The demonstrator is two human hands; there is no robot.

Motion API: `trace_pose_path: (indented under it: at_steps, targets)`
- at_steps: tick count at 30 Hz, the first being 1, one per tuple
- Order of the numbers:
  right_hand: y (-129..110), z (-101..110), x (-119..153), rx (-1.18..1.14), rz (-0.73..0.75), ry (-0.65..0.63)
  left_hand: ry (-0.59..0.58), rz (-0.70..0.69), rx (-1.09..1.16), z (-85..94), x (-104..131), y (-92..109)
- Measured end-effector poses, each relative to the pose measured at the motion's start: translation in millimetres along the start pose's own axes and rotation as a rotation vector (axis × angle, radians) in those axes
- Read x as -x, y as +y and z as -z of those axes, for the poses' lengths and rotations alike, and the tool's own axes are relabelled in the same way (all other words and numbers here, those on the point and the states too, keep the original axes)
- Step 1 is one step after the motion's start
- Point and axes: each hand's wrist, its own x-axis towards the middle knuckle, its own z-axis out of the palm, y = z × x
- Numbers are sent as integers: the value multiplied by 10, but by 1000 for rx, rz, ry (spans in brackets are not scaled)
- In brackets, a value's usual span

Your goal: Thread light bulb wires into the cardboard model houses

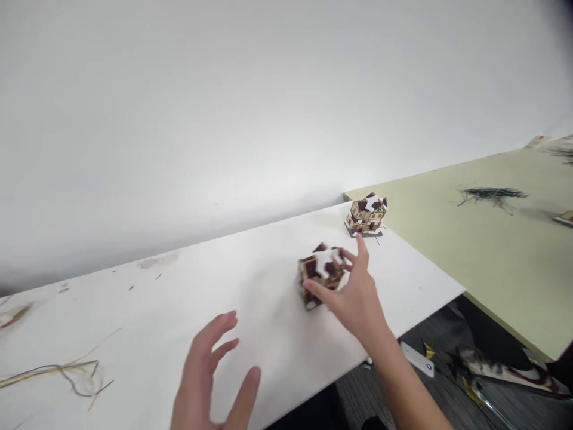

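Note:
A small model house with a dark and white roof [329, 267] is in my right hand [351, 292], thumb on its near side and fingers at its far right; it looks slightly blurred over the white table. Behind it, a similar model house [367, 214] stands on a dark base near the table's back right corner. My left hand [212, 376] is over the front of the table, its fingers spread and curved with nothing between them.
The white table [242, 263] bears thin wires [67, 368] at the left and small dark scraps. A yellow-green table [456, 233] on the right holds a bundle of dark wires [492, 193]. Below lie a white device [417, 359] and other items.

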Motion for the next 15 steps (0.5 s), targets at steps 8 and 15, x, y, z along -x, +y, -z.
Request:
trace_pose_path:
  at_steps: [8, 15]
  targets:
    - [287, 98, -1069, 154, -91, 422, -48, 193, -49, 388, 231, -66]
    - [510, 134, -1525, 227, -368, 340, 199, 308, -170, 1289, 550, -530]
